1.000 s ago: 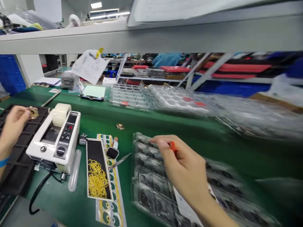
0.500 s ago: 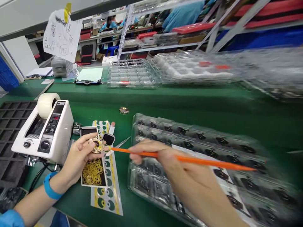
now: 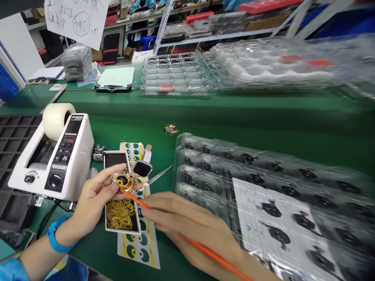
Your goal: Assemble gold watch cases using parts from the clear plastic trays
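Between the fingertips of my left hand point(image 3: 93, 195) sits a round, gold-edged part point(image 3: 123, 179) with a dark centre and a yellow piece on its face. My right hand point(image 3: 190, 222) grips a thin orange stick point(image 3: 133, 198) like a pen, its tip at the part's lower edge. Contact with the face cannot be made out for certain. Below my left fingers lies a white-rimmed box point(image 3: 123, 231) with many small yellow rings point(image 3: 120, 214). A sheet of yellow and dark-green stickers point(image 3: 143, 259) runs underneath it. A smartwatch point(image 3: 142, 168) and a pointed silver tool point(image 3: 159, 176) lie just beyond.
At left stands a white tape dispenser point(image 3: 73, 156) beside a black compartment tray point(image 3: 14, 128). Clear plastic trays point(image 3: 216, 187) of dark parts fill the right side. Another gold part point(image 3: 171, 128) rests on the green mat point(image 3: 131, 125). Further trays point(image 3: 175, 74) and a clipboard point(image 3: 115, 77) line the back.
The orange stick's tip has come from the right of the round part to its lower edge, and the stick now slants upward to the left. The view has tipped downward.
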`<action>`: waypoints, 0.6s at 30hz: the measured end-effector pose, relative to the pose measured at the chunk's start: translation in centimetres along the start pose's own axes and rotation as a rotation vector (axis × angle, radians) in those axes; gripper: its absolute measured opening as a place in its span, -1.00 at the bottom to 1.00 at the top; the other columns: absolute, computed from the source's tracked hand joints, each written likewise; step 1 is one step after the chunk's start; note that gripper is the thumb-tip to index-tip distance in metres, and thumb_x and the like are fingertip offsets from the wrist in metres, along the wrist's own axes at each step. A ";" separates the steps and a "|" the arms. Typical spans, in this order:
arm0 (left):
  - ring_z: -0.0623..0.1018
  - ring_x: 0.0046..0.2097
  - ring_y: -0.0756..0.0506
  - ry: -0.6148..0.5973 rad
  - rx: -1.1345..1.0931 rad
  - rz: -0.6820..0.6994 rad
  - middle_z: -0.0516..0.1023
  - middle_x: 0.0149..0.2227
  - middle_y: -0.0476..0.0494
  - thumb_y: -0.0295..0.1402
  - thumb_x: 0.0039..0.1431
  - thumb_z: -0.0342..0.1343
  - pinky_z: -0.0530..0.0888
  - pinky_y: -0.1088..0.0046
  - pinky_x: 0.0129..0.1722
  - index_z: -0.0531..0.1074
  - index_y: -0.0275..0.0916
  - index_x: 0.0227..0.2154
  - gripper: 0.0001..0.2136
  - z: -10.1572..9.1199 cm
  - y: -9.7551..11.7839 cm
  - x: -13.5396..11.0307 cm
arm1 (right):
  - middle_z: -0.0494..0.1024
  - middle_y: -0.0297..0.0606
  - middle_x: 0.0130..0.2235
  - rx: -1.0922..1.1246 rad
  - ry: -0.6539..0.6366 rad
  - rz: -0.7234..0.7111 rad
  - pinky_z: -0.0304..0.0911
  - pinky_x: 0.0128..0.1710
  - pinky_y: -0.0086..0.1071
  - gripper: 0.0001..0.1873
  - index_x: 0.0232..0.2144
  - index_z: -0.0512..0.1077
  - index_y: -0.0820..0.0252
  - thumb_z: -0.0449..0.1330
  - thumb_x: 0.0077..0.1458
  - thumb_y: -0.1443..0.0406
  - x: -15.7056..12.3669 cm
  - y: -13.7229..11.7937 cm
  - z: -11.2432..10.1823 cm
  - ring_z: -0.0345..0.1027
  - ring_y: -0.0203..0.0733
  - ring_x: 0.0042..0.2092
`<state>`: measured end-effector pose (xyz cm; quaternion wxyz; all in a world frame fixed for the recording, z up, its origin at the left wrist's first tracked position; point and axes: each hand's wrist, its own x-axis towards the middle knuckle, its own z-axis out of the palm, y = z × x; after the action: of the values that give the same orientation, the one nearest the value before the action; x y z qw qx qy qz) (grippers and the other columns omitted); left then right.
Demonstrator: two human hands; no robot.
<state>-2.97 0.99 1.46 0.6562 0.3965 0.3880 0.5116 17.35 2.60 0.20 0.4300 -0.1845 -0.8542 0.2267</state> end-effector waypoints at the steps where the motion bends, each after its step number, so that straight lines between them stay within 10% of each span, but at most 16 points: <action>1: 0.63 -0.08 -0.12 0.007 -0.007 -0.023 0.64 -0.12 -0.08 -0.40 0.24 0.14 0.57 0.49 -0.12 0.52 -0.04 -0.03 -0.74 0.0 0.1 0.1 | 0.60 -0.13 -0.16 -0.091 -0.054 -0.071 0.46 -0.17 -0.31 -0.71 -0.05 0.42 0.23 -0.03 0.30 0.47 -0.1 0.1 -0.2 0.47 -0.14 -0.07; 8: 0.66 -0.26 -0.07 0.063 -0.016 -0.075 0.66 -0.27 -0.07 -0.43 0.10 0.28 0.58 0.54 -0.23 0.55 -0.15 -0.12 -0.74 0.3 0.0 0.8 | 0.64 -0.17 -0.19 -0.378 -0.173 -0.277 0.42 -0.18 -0.27 -0.62 -0.15 0.46 0.30 -0.16 0.33 0.48 0.4 -0.9 -0.9 0.49 -0.12 -0.14; 18: 0.65 -0.32 0.02 -0.070 0.061 -0.155 0.63 -0.28 -0.02 -0.63 -0.04 0.19 0.58 0.62 -0.30 0.43 -0.22 -0.17 -0.65 1.2 -0.3 0.3 | 0.56 -0.29 -0.38 -0.052 0.062 0.218 0.35 -0.47 -0.39 -0.79 -0.19 0.39 0.09 0.04 0.24 0.46 1.3 -1.4 -2.1 0.42 -0.26 -0.42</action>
<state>-1.68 1.12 1.60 0.6944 0.4027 0.4100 0.4331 18.15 2.56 2.86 0.4241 -0.2944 -0.8208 0.2443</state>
